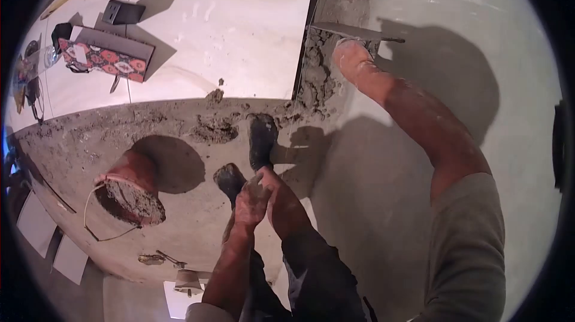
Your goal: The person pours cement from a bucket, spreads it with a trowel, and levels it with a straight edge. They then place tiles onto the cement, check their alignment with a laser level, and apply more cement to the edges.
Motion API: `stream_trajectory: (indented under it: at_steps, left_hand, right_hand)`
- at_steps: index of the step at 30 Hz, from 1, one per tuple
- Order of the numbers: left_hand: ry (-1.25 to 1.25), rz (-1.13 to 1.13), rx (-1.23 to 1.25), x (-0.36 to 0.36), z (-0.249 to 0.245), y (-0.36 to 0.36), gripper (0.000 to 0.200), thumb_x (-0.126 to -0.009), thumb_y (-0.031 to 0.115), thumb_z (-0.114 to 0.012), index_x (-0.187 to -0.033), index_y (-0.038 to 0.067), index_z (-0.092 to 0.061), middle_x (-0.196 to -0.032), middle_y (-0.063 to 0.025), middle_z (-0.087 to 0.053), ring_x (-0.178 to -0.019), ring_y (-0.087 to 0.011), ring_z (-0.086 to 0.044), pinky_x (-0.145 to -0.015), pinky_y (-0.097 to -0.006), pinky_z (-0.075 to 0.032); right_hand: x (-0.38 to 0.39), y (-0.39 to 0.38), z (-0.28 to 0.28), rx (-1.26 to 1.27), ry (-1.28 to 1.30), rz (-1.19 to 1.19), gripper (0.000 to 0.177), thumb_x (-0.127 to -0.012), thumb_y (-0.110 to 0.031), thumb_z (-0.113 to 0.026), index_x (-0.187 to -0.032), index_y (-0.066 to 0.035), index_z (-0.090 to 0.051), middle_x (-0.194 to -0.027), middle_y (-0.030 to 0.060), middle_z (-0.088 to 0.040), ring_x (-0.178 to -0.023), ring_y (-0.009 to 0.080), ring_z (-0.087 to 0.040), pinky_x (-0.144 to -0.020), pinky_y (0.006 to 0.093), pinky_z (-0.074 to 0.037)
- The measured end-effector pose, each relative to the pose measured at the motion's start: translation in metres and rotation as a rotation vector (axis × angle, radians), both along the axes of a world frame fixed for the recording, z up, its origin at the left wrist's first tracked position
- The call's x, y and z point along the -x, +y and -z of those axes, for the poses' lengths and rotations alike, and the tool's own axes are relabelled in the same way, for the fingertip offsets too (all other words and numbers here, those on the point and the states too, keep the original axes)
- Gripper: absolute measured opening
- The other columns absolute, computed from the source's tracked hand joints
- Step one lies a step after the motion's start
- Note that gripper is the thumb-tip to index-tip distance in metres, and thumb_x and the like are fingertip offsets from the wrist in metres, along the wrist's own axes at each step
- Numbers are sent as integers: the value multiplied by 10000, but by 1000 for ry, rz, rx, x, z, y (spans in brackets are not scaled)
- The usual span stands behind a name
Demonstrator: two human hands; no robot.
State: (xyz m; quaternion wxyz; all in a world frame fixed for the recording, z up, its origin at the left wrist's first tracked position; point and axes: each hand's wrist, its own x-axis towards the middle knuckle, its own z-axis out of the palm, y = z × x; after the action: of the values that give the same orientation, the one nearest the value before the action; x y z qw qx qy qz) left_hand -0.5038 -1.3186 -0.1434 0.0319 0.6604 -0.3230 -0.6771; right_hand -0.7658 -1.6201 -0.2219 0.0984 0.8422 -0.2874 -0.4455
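My right hand (354,61) is closed around a trowel beside the wall. The trowel's thin grey blade (338,29) lies over wet mortar (320,73) in the gap between the white floor tile (239,40) and the wall. My left hand (254,195), smeared with grey, rests against my lower leg near the knee, holding no tool; its fingers look loosely laid on the leg. My dark, mud-caked shoes (262,141) stand on the rough floor close to the tile's edge.
A reddish bucket (135,169) with mortar inside and a wire handle stands to the left. On the tiles lie a patterned box (108,61) and a small black block-shaped device (123,12). Mortar clumps (214,129) lie along the tile edge. The pale wall (479,76) rises at right.
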Motion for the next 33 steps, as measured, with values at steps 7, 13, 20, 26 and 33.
stream_trajectory:
  at_steps: [7, 13, 20, 26, 33]
  left_hand:
    - [-38, -154, -58, 11, -40, 46, 471, -851, 341, -584, -1163, -10, -547, -1142, -220, -579, -1105, -338, -542, -953, -368, -405]
    - [34, -74, -66, 1, -41, 94, 499, -852, 368, -569, -1191, 3, -537, -1158, -204, -577, -1109, -320, -541, -945, -376, -411]
    - [-19, 24, -63, -15, -39, 113, 490, -855, 380, -558, -1193, 26, -541, -1147, -203, -582, -1082, -318, -559, -932, -386, -427]
    - [11, -81, -21, -4, -35, 106, 526, -847, 407, -570, -1198, 17, -541, -1133, -213, -588, -1081, -320, -562, -923, -374, -430]
    - [131, -47, -8, 32, -18, 96, 494, -860, 384, -546, -1214, 41, -526, -1137, -226, -574, -1071, -356, -552, -906, -387, -431]
  right_hand:
    - [-13, 72, -1, -86, -2, 50, 136, -727, -131, -598, -808, -127, -707, -828, 66, -679, -781, 193, -659, -632, 314, -507]
    - [-30, 157, 1, -118, -69, 202, 121, -743, -109, -591, -767, -132, -707, -813, 68, -674, -793, 207, -658, -625, 311, -522]
    - [-30, 238, -9, -193, -122, 420, 156, -760, -93, -623, -880, -129, -717, -903, 48, -683, -883, 223, -655, -671, 366, -537]
    - [-12, 212, -67, -296, 147, 479, 143, -753, -87, -604, -850, -124, -703, -884, 74, -672, -825, 238, -655, -645, 384, -528]
    - [39, 53, -53, 202, -278, 187, 116, -740, -109, -547, -739, -63, -654, -747, 143, -645, -681, 255, -650, -554, 365, -514]
